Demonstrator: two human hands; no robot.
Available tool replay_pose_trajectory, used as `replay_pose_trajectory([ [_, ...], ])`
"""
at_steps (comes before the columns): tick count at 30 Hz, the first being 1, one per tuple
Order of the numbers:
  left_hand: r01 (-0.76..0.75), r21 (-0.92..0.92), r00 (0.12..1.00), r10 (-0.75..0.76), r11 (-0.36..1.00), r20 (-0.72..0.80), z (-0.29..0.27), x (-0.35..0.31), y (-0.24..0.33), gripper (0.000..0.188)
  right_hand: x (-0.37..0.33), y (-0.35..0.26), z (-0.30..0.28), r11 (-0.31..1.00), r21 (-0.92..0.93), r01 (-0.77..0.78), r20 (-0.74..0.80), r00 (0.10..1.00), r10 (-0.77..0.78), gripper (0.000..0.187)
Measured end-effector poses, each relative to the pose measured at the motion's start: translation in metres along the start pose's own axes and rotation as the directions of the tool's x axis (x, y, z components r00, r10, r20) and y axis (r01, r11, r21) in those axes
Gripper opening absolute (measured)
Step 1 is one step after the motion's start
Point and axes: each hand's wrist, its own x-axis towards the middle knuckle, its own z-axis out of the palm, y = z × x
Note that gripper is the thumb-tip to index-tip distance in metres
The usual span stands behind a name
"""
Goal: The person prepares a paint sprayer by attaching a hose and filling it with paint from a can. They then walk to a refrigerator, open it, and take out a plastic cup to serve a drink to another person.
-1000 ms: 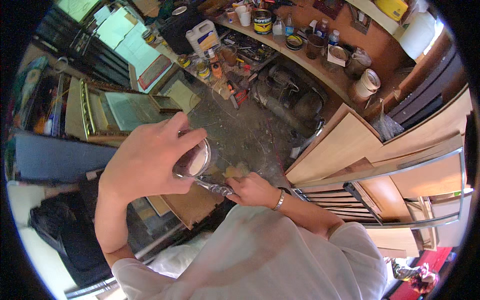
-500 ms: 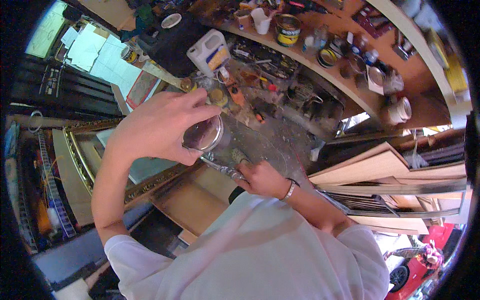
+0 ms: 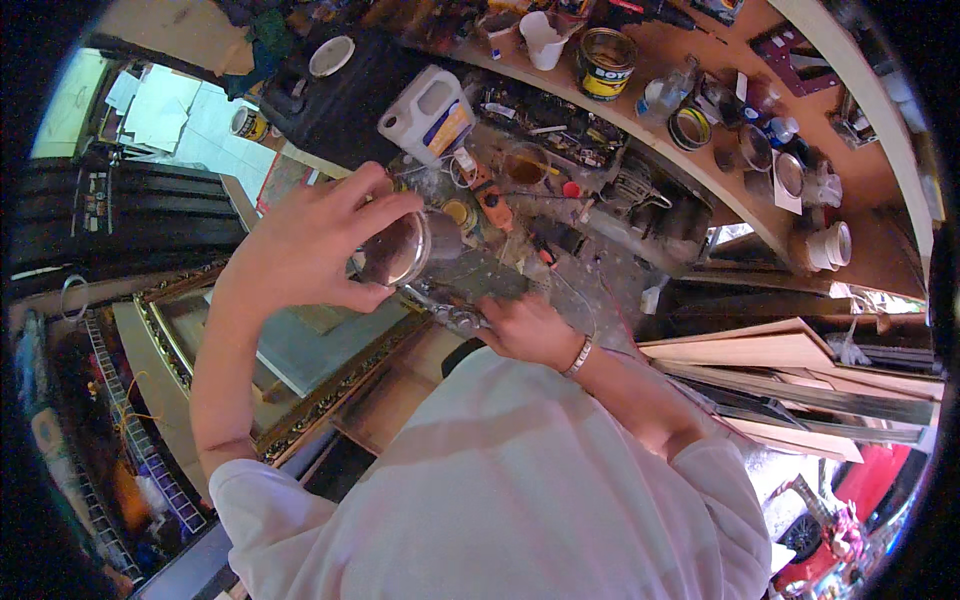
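A two-handed hold was in effect.
The left hand (image 3: 305, 245) gripped the round cup (image 3: 397, 250) near its rim; the metallic tool (image 3: 455, 314) extended from beside the cup to the right hand (image 3: 532, 330), which was clenched around it.

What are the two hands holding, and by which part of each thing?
The left hand holds a round cup by its side; the right hand holds a shiny metal tool by its right-hand end, the exact grip hidden.
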Motion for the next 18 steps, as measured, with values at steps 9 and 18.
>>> replay_pose_trajectory([
  [9, -0.028, -0.032, 0.999, 0.027, 0.999, -0.024, -0.016, 0.042, -0.006, 0.086, 0.021, 0.034, -0.010, 0.999, 0.017, 0.042, -0.056, 0.998, -0.041, 0.035],
  [18, -0.111, -0.145, 0.986, 0.090, 0.983, -0.139, -0.021, 0.064, -0.039, 0.085, 0.037, 0.033, -0.001, 0.996, 0.062, -0.058, -0.190, 0.979, 0.069, 0.034],
])
